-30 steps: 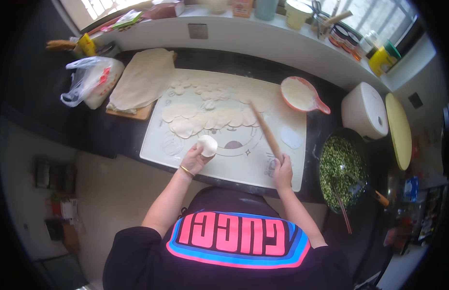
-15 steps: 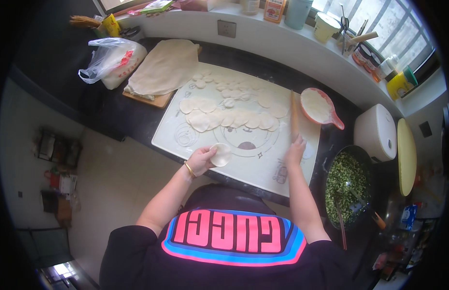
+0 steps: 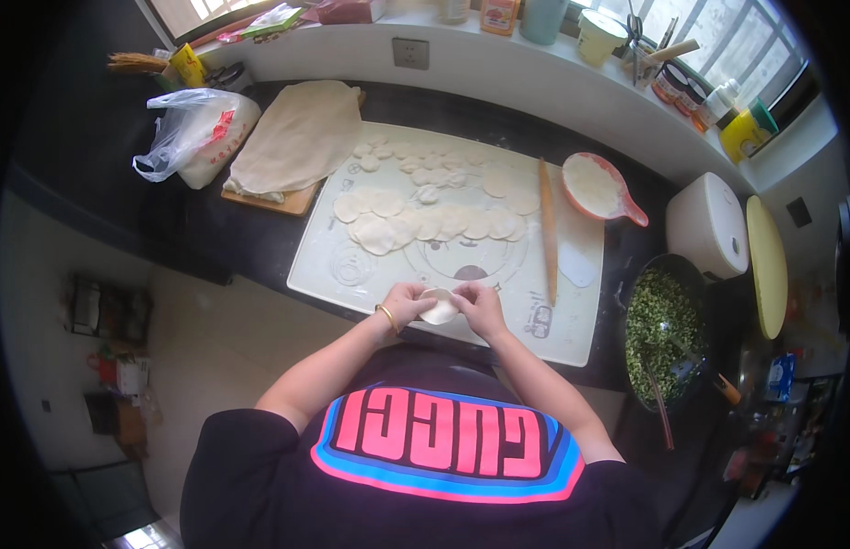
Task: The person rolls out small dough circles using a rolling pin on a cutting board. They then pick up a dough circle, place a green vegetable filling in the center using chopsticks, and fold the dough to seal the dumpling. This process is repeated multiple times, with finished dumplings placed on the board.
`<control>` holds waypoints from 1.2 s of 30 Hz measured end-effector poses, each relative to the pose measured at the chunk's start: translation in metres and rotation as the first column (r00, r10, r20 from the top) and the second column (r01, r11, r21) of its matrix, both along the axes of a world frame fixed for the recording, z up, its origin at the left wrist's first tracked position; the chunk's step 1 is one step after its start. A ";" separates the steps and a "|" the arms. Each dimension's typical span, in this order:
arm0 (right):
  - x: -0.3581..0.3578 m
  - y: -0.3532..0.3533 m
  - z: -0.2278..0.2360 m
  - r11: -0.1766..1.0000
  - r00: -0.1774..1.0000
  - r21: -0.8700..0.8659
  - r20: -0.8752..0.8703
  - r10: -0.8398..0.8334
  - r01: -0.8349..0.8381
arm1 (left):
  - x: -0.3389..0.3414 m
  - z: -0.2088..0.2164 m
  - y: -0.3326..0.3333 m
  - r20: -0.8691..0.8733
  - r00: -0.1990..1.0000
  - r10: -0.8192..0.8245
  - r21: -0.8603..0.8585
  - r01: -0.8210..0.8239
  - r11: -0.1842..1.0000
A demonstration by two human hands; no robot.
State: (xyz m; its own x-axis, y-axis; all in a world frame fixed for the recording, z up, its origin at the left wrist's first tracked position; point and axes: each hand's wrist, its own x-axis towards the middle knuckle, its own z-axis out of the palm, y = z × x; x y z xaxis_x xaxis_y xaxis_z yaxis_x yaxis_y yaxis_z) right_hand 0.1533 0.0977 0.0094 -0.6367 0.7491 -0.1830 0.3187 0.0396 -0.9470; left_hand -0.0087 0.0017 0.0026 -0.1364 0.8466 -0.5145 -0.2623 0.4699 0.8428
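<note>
Between my two hands, over the near edge of a pale printed pastry mat (image 3: 333,285), is a round dumpling wrapper (image 3: 439,309). My left hand (image 3: 407,305), with a gold bangle at the wrist, pinches its left side. The fingers of my right hand (image 3: 480,307) are closed on its right side. Farther up the mat, round wrappers (image 3: 379,233) lie in overlapping rows, with small dough pieces (image 3: 429,167) behind them. A wooden rolling pin (image 3: 548,238) rests lengthwise at the mat's right, touched by neither hand.
To the right are a pink-handled bowl of flour (image 3: 593,186), a pan of chopped green filling (image 3: 664,320) with chopsticks, and a white appliance (image 3: 708,225). At the back left, a dough sheet (image 3: 297,137) covers a wooden board beside a plastic bag (image 3: 201,137).
My right hand has let go of the rolling pin and moved left to the wrapper. My left hand has shifted right with the wrapper, and both hands now hold it.
</note>
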 end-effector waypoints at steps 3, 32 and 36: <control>0.002 0.001 -0.007 0.998 0.998 -0.004 0.009 -0.057 0.057 | -0.005 -0.005 0.002 -0.026 1.000 0.006 0.002 -0.006 1.000; 0.064 -0.018 -0.034 0.762 0.790 -0.232 0.050 -0.611 0.604 | -0.130 -0.032 0.114 -0.990 0.043 -0.131 -0.101 0.424 0.900; 0.062 -0.017 -0.026 0.744 0.783 -0.262 0.090 -0.616 0.615 | -0.105 -0.013 0.129 -0.978 0.035 -0.204 -0.149 0.566 0.811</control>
State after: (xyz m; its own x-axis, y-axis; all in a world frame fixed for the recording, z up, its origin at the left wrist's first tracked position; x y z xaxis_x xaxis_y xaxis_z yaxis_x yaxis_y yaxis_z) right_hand 0.2149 0.0811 -0.0164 -0.0547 0.9015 -0.4292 0.1843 -0.4134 -0.8917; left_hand -0.1135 0.1305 -0.0106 0.0508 0.9965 -0.0670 0.9509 -0.0278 0.3081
